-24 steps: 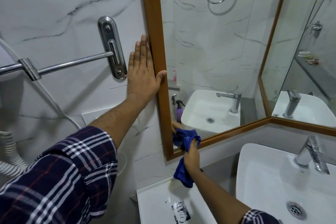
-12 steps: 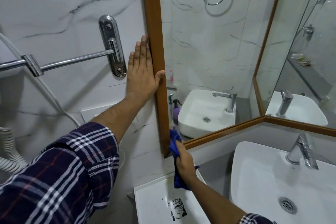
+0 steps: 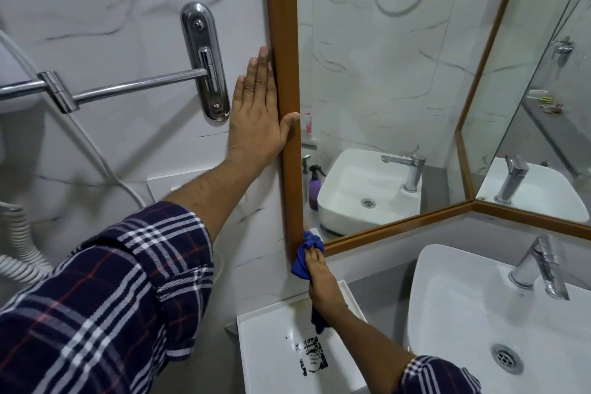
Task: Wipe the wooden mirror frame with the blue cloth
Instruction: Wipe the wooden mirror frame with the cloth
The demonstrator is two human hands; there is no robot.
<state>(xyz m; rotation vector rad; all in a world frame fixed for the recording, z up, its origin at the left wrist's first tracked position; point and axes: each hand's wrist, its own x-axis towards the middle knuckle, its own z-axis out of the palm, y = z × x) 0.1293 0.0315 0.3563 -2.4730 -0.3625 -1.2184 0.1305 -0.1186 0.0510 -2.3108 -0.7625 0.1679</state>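
The wooden mirror frame (image 3: 283, 25) runs down the wall and turns right along the mirror's lower edge. My left hand (image 3: 257, 115) lies flat on the marble wall beside the frame's left strip, fingers straight, thumb hooked over the wood. My right hand (image 3: 321, 278) presses the blue cloth (image 3: 305, 254) against the frame's bottom-left corner. Part of the cloth hangs down behind my wrist.
A chrome bar on a wall bracket (image 3: 204, 64) sticks out to the left, with a white hose (image 3: 105, 157) beneath it. A white basin (image 3: 479, 307) with a tap (image 3: 540, 269) sits at lower right. A white tray (image 3: 287, 352) lies below my right hand.
My right hand slid the cloth left and down, from the bottom strip of the frame to its lower-left corner. My left hand stayed in place.
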